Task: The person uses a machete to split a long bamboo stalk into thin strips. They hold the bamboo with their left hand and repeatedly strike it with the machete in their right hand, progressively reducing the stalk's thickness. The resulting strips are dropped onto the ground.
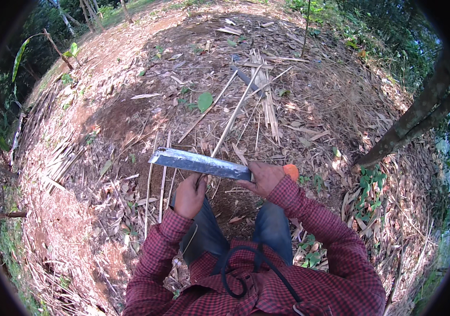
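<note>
My right hand (268, 179) is closed round a machete (204, 162), and the orange end of its handle (291, 171) shows beyond my fist. The broad, dark blade has a pale, shiny band along its far edge and points to the left. Just below the blade, my left hand (190, 196) is closed in a pinch. A long, thin bamboo strip (235, 113) runs from the far ground toward that pinch and passes behind the blade. Where the strip meets my fingers is partly hidden.
Beyond the blade lies a bundle of split bamboo strips (268, 108), with a dark, long object (247, 80) across it. More strips (64, 163) lie at the left. A leaning tree trunk (409, 124) rises at the right. Dry leaves litter the sloping ground.
</note>
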`<state>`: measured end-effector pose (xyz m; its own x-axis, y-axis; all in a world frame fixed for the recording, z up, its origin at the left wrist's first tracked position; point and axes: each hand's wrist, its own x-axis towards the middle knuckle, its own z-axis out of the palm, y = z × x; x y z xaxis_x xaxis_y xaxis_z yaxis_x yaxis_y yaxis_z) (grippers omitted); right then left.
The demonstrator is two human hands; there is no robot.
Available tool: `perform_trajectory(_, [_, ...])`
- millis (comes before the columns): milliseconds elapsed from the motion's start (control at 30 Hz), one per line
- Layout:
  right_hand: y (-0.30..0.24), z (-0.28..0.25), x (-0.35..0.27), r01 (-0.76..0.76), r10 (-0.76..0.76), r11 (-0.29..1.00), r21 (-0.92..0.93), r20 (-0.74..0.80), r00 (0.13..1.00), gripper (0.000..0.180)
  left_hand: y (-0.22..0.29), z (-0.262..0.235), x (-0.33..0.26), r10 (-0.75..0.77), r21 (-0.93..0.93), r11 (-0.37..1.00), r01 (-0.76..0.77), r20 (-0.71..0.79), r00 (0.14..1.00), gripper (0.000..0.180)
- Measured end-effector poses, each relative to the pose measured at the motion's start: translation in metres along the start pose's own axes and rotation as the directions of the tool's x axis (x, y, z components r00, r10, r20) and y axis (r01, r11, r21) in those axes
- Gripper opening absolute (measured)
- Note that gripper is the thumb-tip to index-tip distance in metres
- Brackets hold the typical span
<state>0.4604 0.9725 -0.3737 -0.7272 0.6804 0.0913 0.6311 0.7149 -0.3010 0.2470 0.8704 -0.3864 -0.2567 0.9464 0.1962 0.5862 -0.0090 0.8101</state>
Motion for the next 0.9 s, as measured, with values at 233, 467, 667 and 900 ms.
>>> perform_trajectory(233, [0.007, -0.002, 0.007, 0.062, -0.065, 0.995, -0.075, -0.032, 0.997, 0.05, 0.003, -0.006, -0.003, -0.015, -0.067, 0.998, 0.018, 0.05, 0.999, 0.022])
perform_trajectory(467, [0.017, -0.011, 0.009, 0.033, -0.039, 0.997, -0.074, -0.081, 0.996, 0.048, 0.01, -0.013, -0.009, -0.119, -0.166, 0.976, 0.144, 0.155, 0.981, 0.022])
perform_trajectory(667, [0.06, -0.035, 0.022, -0.241, 0.242, 0.968, -0.07, 0.0, 0.97, 0.056, 0.013, -0.021, -0.04, -0.194, -0.288, 0.921, 0.264, 0.251, 0.948, 0.02])
perform_trajectory(900, [0.136, -0.055, 0.04, -0.538, 0.534, 0.84, -0.069, -0.068, 0.843, 0.064, 0.02, -0.042, -0.084, -0.273, -0.269, 0.89, 0.367, 0.329, 0.904, 0.021])
